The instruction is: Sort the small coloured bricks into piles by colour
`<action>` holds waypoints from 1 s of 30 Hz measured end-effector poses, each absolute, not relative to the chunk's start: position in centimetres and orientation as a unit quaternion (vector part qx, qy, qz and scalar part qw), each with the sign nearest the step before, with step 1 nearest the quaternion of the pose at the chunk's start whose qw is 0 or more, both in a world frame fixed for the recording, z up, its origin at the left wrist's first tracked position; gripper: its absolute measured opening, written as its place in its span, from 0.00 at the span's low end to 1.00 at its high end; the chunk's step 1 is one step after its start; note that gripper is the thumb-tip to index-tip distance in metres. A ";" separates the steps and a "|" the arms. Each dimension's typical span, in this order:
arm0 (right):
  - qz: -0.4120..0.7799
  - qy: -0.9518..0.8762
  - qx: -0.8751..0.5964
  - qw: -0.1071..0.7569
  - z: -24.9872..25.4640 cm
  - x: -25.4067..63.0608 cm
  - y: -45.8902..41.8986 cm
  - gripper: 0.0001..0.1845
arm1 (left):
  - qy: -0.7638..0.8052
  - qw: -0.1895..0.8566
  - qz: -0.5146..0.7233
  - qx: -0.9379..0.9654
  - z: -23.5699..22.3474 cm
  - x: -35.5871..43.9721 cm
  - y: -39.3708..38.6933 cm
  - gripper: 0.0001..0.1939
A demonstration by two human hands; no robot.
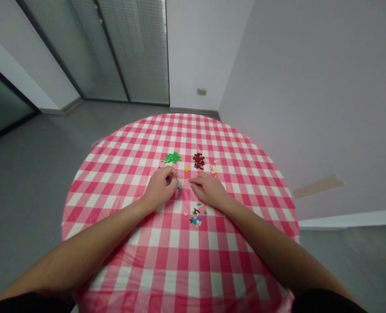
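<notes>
My left hand is over the table with its fingers curled and the thumb drawn towards the index finger. Whatever is between its fingertips is hidden or too small to name. Small blue pieces lie just beneath and beside it. My right hand rests opposite, fingers bent together, with a tiny yellow piece at its fingertips. Just beyond the hands lies a small group of yellow pieces. On the near side of my right hand is a mixed scatter of blue, brown, green and white pieces.
A round table with a red-and-white checked cloth fills the middle. Farther back lie a green pile, a dark brown pile and some cream pieces. A wall stands to the right, glass panels behind.
</notes>
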State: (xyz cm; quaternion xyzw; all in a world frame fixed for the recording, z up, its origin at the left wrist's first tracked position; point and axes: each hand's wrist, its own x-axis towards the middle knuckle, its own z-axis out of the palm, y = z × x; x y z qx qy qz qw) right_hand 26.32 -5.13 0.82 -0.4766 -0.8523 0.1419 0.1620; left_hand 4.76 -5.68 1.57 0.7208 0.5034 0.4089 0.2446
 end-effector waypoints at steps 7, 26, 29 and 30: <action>0.128 -0.833 -0.525 0.115 1.4 25.6 -4.9 0.19 | 0.403 0.249 0.328 0.818 1.7 3.4 -5.0 0.06; 0.126 -0.819 -0.545 0.126 1.1 25.3 -4.7 0.25 | 0.172 0.322 0.148 0.919 2.1 4.0 -6.4 0.04; 0.158 -0.810 -0.530 0.196 1.0 25.6 -4.6 0.23 | 0.194 0.326 0.162 0.911 1.9 4.0 -6.2 0.06; 0.170 -0.805 -0.520 0.231 1.0 25.8 -4.7 0.21 | 0.217 0.327 0.178 0.902 2.0 4.0 -6.1 0.07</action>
